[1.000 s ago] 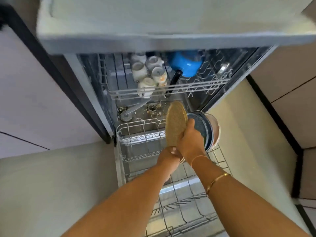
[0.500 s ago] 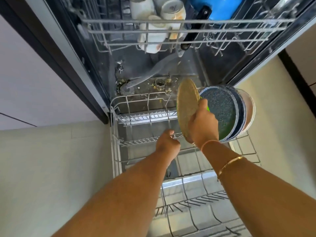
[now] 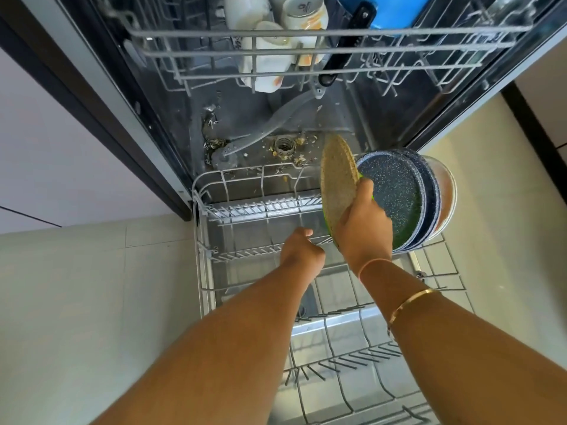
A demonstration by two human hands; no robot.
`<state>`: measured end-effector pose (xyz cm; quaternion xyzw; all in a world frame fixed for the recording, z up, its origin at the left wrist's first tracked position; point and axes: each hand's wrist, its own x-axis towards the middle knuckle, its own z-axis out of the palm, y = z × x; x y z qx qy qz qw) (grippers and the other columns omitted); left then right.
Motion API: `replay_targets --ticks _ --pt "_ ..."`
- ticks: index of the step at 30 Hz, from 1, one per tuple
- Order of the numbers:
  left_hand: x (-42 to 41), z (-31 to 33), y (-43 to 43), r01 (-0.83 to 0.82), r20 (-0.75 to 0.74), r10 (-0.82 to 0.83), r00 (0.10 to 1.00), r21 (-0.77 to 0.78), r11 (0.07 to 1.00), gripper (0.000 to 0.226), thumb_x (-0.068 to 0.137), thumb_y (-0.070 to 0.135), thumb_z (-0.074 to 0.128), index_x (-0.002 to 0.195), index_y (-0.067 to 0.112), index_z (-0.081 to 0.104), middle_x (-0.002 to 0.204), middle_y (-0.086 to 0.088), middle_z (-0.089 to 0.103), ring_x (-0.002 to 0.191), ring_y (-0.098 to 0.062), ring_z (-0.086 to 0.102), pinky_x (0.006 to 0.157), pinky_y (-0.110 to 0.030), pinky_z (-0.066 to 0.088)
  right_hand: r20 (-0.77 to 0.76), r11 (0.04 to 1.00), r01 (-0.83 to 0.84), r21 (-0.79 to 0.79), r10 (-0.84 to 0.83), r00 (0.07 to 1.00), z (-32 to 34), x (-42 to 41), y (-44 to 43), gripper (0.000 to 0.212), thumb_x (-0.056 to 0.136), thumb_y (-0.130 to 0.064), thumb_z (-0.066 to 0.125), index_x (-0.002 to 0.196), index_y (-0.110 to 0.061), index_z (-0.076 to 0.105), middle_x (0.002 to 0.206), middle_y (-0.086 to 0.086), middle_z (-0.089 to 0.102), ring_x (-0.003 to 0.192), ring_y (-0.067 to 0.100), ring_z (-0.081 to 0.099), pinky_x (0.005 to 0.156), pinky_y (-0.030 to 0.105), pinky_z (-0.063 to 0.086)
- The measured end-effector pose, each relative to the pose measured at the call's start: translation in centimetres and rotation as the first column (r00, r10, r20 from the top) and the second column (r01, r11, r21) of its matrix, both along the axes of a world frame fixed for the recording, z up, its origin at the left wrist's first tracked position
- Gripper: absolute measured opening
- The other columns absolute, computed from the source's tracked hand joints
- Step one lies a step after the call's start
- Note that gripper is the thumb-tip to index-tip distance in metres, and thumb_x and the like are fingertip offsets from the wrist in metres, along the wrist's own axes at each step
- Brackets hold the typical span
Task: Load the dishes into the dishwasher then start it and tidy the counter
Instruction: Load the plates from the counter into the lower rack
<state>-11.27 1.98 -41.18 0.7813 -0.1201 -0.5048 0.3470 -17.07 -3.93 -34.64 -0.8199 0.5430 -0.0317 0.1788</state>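
The stack of plates (image 3: 395,194), a tan speckled one fronting several blue ones, stands on edge above the back of the pulled-out lower rack (image 3: 211,185). It looks stiff, breakable, weighty for one hand and probably slick, so the best hold is low on the rims with a thumb across the front face. The right hand (image 3: 363,228) grips it that way, fingers (image 3: 365,188) wrapped round the lower edges, while the left hand (image 3: 302,251) hangs by the tines, fingers curled in; whether they pinch a wire I cannot tell.

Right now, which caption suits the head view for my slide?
Right hand holds a tan plate upright beside blue plates in the lower rack; left hand close by.
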Motion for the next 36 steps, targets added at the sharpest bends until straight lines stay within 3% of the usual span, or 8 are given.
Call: replay_targets --ticks 5,10,14,19,24,27,32,36 --pt "0.4 -0.6 0.1 -0.008 0.008 0.008 1.0 -0.001 1.0 0.043 0.092 0.004 0.051 0.133 0.015 0.045 0.127 -0.009 0.054 0.106 -0.024 0.056 0.091 -0.03 0.049 -0.005 0.989 0.021 0.144 -0.021 1.0 -1.1 0.2 -0.7 0.035 0.093 0.003 0.034 0.127 -0.008 0.032 0.095 0.021 0.061 0.085 0.037 0.058 0.068 0.04 0.042" --pt "0.6 -1.4 0.6 -0.025 -0.023 0.025 0.999 0.005 1.0 0.045 0.091 0.001 0.051 0.132 0.016 0.045 0.127 -0.009 0.054 0.101 -0.022 0.057 0.077 -0.026 0.048 0.022 0.954 0.088 0.286 -0.098 0.995 -2.4 -0.5 -1.8 0.034 0.094 0.002 0.033 0.127 -0.008 0.033 0.091 0.012 0.049 0.084 0.031 0.052 0.069 0.035 0.04" --pt "0.6 -1.6 1.1 -0.025 -0.023 0.025 0.999 0.008 1.0 0.045 0.09 0.001 0.051 0.132 0.016 0.045 0.125 -0.01 0.055 0.098 -0.023 0.06 0.069 -0.026 0.046 -0.186 0.963 0.079 0.257 -0.031 0.982 -2.7 -0.3 -2.1 0.044 0.094 -0.003 0.036 0.136 -0.011 0.022 0.101 0.016 0.061 0.096 0.038 0.06 0.074 0.045 0.045" --pt "0.8 -1.6 1.5 -0.001 -0.008 0.001 1.0 0.011 1.0 0.045 0.09 0.001 0.051 0.133 0.016 0.045 0.127 -0.009 0.054 0.099 -0.026 0.061 0.066 -0.025 0.043 -0.45 0.986 0.043 0.163 0.035 0.892 -1.9 -0.7 -3.1 0.055 0.095 -0.009 0.036 0.143 -0.007 0.009 0.118 0.014 0.061 0.107 0.036 0.06 0.075 0.037 0.039" --pt "0.4 -0.9 1.4 0.016 0.007 -0.016 1.0 0.005 1.0 0.046 0.09 0.001 0.052 0.133 0.017 0.044 0.127 -0.008 0.053 0.09 -0.02 0.06 0.065 -0.027 0.048 -0.411 0.93 0.119 0.348 0.037 0.911 -2.4 -0.5 -4.3 0.076 0.091 -0.008 0.043 0.147 -0.015 -0.008 0.086 0.011 0.059 0.09 0.032 0.062 0.082 0.043 0.051" --pt "0.3 0.4 1.4 0.035 0.033 -0.034 0.999 -0.015 0.999 0.045 0.091 0.003 0.05 0.133 0.016 0.043 0.13 -0.008 0.051 0.084 -0.019 0.059 0.058 -0.025 0.045 -0.356 0.949 0.143 0.282 -0.035 0.934 -1.8 -0.8 -3.5 0.08 0.093 -0.024 0.048 0.148 -0.02 -0.01 0.131 0.019 0.047 0.108 0.037 0.057 0.086 0.047 0.051" --pt "0.6 5.0 1.9 0.124 0.246 -0.117 0.962 -0.015 0.992 0.043 0.093 0.01 0.048 0.135 0.015 0.043 0.136 -0.01 0.046 0.105 -0.023 0.057 0.086 -0.033 0.049 -0.367 0.997 -0.076 -0.033 0.059 0.928 2.3 -0.8 -0.8 0.075 0.096 -0.034 0.043 0.149 -0.01 -0.004 0.144 0.022 0.031 0.131 0.039 0.035 0.099 0.048 0.041" --pt "1.6 11.1 3.0 0.227 0.471 -0.221 0.854 0.047 0.973 0.045 0.092 0.011 0.049 0.136 0.012 0.041 0.135 -0.011 0.045 0.119 -0.028 0.05 0.098 -0.039 0.044 -0.359 0.94 -0.339 -0.03 0.306 0.882 8.0 0.4 1.3 0.069 0.092 -0.021 0.046 0.148 -0.009 0.007 0.146 0.021 0.028 0.135 0.037 0.031 0.107 0.045 0.036"
